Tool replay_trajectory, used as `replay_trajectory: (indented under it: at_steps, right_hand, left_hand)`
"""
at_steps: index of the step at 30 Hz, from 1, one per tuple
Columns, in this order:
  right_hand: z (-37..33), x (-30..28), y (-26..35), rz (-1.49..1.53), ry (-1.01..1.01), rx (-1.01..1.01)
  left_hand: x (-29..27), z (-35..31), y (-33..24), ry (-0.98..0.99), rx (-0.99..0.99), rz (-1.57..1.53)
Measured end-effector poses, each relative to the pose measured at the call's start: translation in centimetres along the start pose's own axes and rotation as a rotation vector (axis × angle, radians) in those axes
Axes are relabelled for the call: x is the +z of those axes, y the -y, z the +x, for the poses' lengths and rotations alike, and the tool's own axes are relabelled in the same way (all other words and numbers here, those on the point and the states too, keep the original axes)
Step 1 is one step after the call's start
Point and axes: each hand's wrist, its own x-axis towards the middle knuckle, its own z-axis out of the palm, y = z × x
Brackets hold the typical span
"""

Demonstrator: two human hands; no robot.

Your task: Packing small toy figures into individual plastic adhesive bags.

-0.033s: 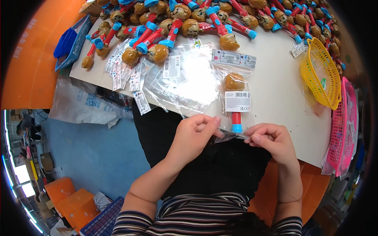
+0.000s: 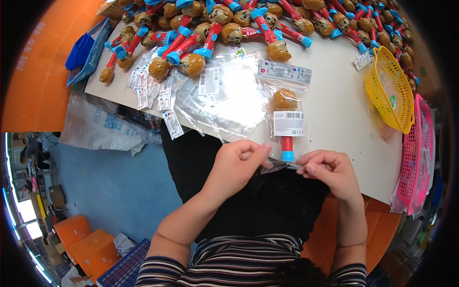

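Note:
A clear plastic bag [image 2: 275, 167] lies at the table's near edge, its open-looking lower end hanging toward my lap. Inside rests a toy [image 2: 287, 144] with a brown-haired head, a red stem and a blue base, the base pointing at me. A white barcode label [image 2: 289, 125] covers the toy's middle, and a printed header strip [image 2: 283, 71] runs along the bag's far end. My left hand [image 2: 241, 161] is closed with thumb and fingers at the bag's lower left edge. At the lower right edge, my right hand [image 2: 331, 171] pinches the film.
Loose clear bags [image 2: 224, 103] with printed strips spread left of the toy. A heap of similar toys [image 2: 220, 33] covers the table's far side. Yellow [image 2: 389, 91] and pink [image 2: 415, 158] baskets stand at right, a blue basket [image 2: 91, 55] at far left.

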Motion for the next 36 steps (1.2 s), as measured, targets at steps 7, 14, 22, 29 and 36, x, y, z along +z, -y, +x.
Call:
replay_trajectory:
  at_steps: [7,14,22,29,36]
  right_hand:
    - [-0.1,0.1,-0.2,-0.031,-0.020,-0.023]
    - [-0.3,0.0,-0.4,0.018,-0.068,-0.022]
    - [-1.0,-0.2,-0.5,-0.048,-0.129,-0.038]
    - [-4.1,5.1,1.3,-0.448,-0.501,-0.484]
    - [-1.4,7.5,2.3,-0.504,-0.251,-0.239]
  left_hand:
    - [0.1,0.0,0.7,0.047,0.097,-0.010]
    - [1.0,-1.7,0.6,0.023,0.070,-0.165]
    - [0.8,-1.3,2.1,-0.042,0.167,-0.079]
    - [0.2,-2.8,1.4,0.199,0.330,-0.740]
    - [3.8,-3.2,-1.9,0.238,0.318,-0.222]
